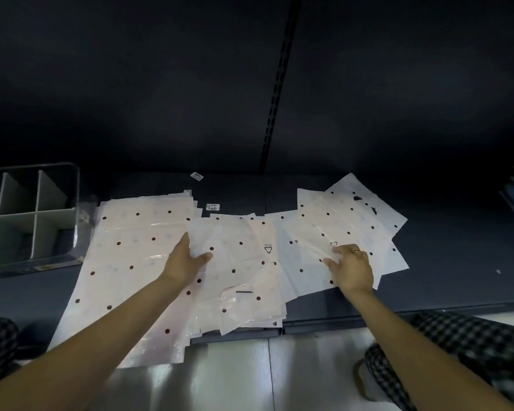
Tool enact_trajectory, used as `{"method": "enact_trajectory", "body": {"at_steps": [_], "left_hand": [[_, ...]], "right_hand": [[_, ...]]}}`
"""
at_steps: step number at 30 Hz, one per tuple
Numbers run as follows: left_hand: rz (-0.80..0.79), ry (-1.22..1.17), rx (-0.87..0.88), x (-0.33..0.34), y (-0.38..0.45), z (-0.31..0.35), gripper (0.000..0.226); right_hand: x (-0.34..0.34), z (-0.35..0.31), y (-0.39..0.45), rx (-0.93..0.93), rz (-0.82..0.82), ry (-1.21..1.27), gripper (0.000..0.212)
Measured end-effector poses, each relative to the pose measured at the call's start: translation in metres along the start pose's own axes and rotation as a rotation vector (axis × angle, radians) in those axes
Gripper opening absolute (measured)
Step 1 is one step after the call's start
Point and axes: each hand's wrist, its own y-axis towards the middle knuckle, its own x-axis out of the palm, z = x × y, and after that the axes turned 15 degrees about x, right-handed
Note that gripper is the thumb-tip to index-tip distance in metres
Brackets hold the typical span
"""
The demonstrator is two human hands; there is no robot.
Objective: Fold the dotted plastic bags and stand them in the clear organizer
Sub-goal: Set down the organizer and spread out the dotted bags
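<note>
Dark shelf [428, 232] low against a dark back panel, pale tiled floor [250, 375] in front. We see dotted bags in three loose piles: big left stack [125, 262], middle bag [241, 262], fanned right pile [339, 226]. Left hand [184, 262] holds the middle bag's left edge, thumb on top, fingers tucked under. Right hand [352, 268] has curled fingers on the right pile's top sheet; we can't tell if that grip pinches it. Clear organizer [27, 215] with white dividers sits at the shelf's left end, just beside the left stack.
</note>
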Motion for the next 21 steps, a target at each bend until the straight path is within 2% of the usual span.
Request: {"method": "enact_trajectory", "body": {"at_steps": [3, 6, 9, 11, 13, 15, 17, 18, 19, 21], "left_hand": [[-0.023, 0.036, -0.013, 0.004, 0.003, -0.002, 0.055], [0.113, 0.175, 0.066, 0.001, 0.005, 0.002, 0.072], [0.208, 0.379, 0.234, -0.002, 0.004, 0.01, 0.068], [0.119, 0.307, 0.323, 0.002, 0.001, 0.017, 0.062], [-0.11, 0.119, 0.327, 0.011, -0.008, 0.024, 0.063], [-0.364, -0.033, 0.289, 0.023, -0.022, 0.031, 0.076], [-0.479, -0.124, 0.247, 0.035, -0.033, 0.037, 0.088], [-0.451, -0.142, 0.253, 0.041, -0.035, 0.039, 0.085], [-0.359, -0.135, 0.281, 0.044, -0.036, 0.04, 0.073], [-0.051, -0.066, 0.325, 0.041, -0.034, 0.043, 0.03]], "right_hand": [[0.0, 0.0, 0.001, 0.011, 0.032, 0.061, 0.017], [-0.006, -0.006, 0.0, 0.029, 0.015, 0.135, 0.021], [-0.011, -0.025, -0.006, 0.006, 0.021, 0.185, 0.027], [-0.017, -0.046, -0.015, -0.015, 0.03, 0.25, 0.027], [-0.024, -0.072, -0.026, -0.013, 0.001, 0.355, 0.025], [-0.034, -0.101, -0.04, 0.064, -0.16, 0.591, 0.019], [-0.043, -0.128, -0.059, 0.201, -0.537, 0.984, 0.016], [-0.048, -0.139, -0.07, 0.241, -0.726, 1.135, 0.016], [-0.051, -0.147, -0.077, 0.246, -0.869, 1.217, 0.016], [-0.049, -0.154, -0.083, 0.17, -1.004, 1.243, 0.017]]}}
